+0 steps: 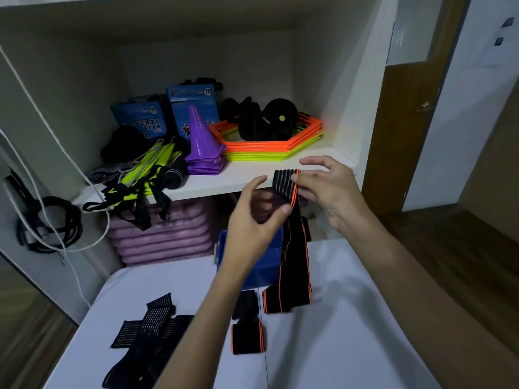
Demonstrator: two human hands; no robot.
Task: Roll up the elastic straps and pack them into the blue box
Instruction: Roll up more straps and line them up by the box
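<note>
A person stands at a white table [351, 318], both bare hands raised and pinching the top end of a long black elastic strap with orange edges [295, 248]: the right hand [331, 189] grips its grey-ribbed end between thumb and fingers, the left hand [252, 220] curls loosely around it just below. The strap hangs down in front of the blue box [266, 259] at the table's far edge, its lower end folded on the tabletop. More straps lie flat nearby, one orange-edged [247, 336], others plain black [146, 324], below a shelf holding purple cones [203, 141].
</note>
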